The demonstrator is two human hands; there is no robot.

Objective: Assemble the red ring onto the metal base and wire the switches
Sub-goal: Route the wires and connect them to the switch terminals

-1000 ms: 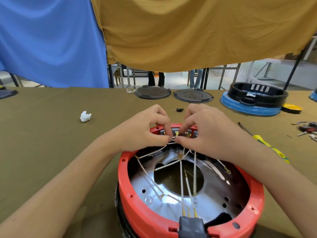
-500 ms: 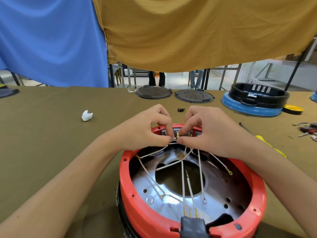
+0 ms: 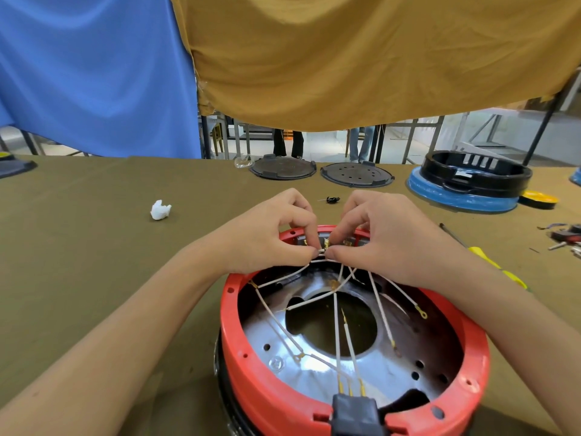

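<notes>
White scrap (image 3: 160, 210), yellow screwdriver (image 3: 496, 267)

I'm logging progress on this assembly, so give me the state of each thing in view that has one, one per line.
red ring: seated on the metal base
metal base: upside down, wires strung across it
white wire: pinched at the far rim by both hands
left hand: pinching the wire
right hand: pinching the wire
ring-terminal wire: end loose, unconnected
yellow screwdriver: lying on the table, untouched

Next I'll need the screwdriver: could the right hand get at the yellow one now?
Probably not yet: the right hand pinches a white wire; the yellow screwdriver lies beside that forearm, unobstructed.
</notes>
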